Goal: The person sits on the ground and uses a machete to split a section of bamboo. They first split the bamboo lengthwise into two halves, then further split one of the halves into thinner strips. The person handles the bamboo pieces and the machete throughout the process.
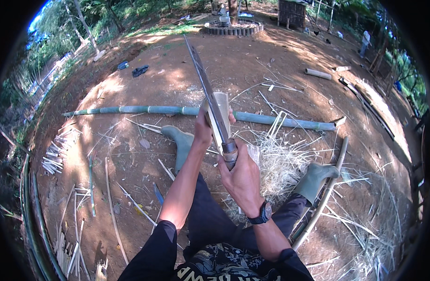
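Observation:
My right hand [244, 181], with a dark watch on its wrist, is closed around the handle of a machete [200, 75]. Its long dark blade points up and away, slightly leftward. My left hand [203, 127] grips a pale split piece of bamboo [222, 102] just behind the blade, its fingertips showing on the right side. The blade lies along or very close to this piece; I cannot tell whether it cuts in. A heap of pale shavings [283, 161] lies to the right of my hands, beside a light wooden block [254, 153].
A long green bamboo pole [163, 110] lies across the ground ahead. My boots [178, 143] are spread apart; a thinner pole [325, 199] runs by the right one. Cut sticks [55, 157] lie at left. A person [365, 42] stands far right.

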Demonstrator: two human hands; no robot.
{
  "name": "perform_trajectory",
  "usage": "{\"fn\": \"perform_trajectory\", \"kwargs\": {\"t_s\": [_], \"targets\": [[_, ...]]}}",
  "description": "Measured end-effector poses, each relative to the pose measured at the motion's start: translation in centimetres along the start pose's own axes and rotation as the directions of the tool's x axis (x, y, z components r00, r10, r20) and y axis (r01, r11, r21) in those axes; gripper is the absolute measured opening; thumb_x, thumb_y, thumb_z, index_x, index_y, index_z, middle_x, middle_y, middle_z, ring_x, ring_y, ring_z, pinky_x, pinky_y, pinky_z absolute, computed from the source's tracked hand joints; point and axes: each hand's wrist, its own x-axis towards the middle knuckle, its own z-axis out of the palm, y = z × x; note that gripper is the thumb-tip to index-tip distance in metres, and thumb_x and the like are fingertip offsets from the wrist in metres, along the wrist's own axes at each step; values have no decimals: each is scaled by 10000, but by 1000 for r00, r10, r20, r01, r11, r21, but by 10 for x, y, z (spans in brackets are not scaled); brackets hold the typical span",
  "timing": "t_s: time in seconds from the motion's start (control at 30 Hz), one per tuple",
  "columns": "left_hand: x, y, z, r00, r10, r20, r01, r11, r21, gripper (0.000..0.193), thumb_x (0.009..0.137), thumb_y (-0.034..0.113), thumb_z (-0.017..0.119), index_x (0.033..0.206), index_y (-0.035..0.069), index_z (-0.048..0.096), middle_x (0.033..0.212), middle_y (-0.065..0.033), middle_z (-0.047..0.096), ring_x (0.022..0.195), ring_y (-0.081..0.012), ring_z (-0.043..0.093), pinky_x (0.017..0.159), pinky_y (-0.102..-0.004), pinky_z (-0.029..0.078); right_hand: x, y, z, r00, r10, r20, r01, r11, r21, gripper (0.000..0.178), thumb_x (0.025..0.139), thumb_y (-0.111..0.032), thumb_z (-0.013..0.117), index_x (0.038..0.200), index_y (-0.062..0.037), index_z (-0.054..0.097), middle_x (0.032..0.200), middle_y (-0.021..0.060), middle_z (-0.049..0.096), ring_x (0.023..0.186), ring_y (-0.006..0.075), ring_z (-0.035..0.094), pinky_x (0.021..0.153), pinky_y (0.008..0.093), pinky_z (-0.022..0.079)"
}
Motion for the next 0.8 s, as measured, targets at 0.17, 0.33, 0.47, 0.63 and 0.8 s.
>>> {"fn": "perform_trajectory", "kwargs": {"t_s": [0.17, 0.33, 0.47, 0.63, 0.8], "targets": [[0, 0, 2, 998, 56, -26, -53, 992, 112, 536, 1024, 416, 248, 1169, -3, 549, 840, -147, 669, 781, -259, 676, 737, -382, 549, 0, 3, 7, 999, -42, -24, 42, 999, 17, 493, 852, -137, 679, 1253, 23, 441, 969, 280, 653, 776, 440, 669, 639, 502, 531], [2, -5, 3, 989, 123, -83, -111, 984, 141, 515, 1015, 418, 283, 1130, 4, 567, 816, -144, 671, 764, -248, 674, 730, -377, 547, 2, 3, 8, 999, -45, -21, 46, 998, 46, 503, 841, -122, 681, 1258, 25, 441, 965, 287, 648, 766, 444, 667, 631, 504, 533], [6, -8, -4, 993, 118, -26, -114, 986, 121, 494, 1013, 415, 301, 1143, 12, 556, 833, -142, 668, 761, -242, 674, 719, -377, 548, 2, 6, 12, 997, -54, -58, 56, 998, 36, 520, 830, -105, 703, 1273, 7, 455, 930, 266, 657, 770, 433, 675, 628, 479, 529], [4, -13, -3, 991, 94, -100, -85, 992, 89, 504, 1011, 439, 303, 1124, 18, 557, 866, -140, 663, 769, -244, 672, 712, -379, 546, 2, 6, 15, 996, -53, -67, 54, 998, 19, 527, 822, -100, 719, 1276, -4, 468, 914, 255, 664, 773, 426, 680, 623, 461, 530], [4, -11, 1, 992, 65, -112, -57, 996, 67, 536, 1015, 455, 274, 1110, 13, 561, 863, -143, 664, 761, -247, 663, 739, -382, 541, 2, 9, 16, 990, -75, -116, 78, 997, 20, 523, 822, -102, 725, 1270, -2, 475, 909, 246, 670, 760, 411, 687, 621, 452, 532]]}}
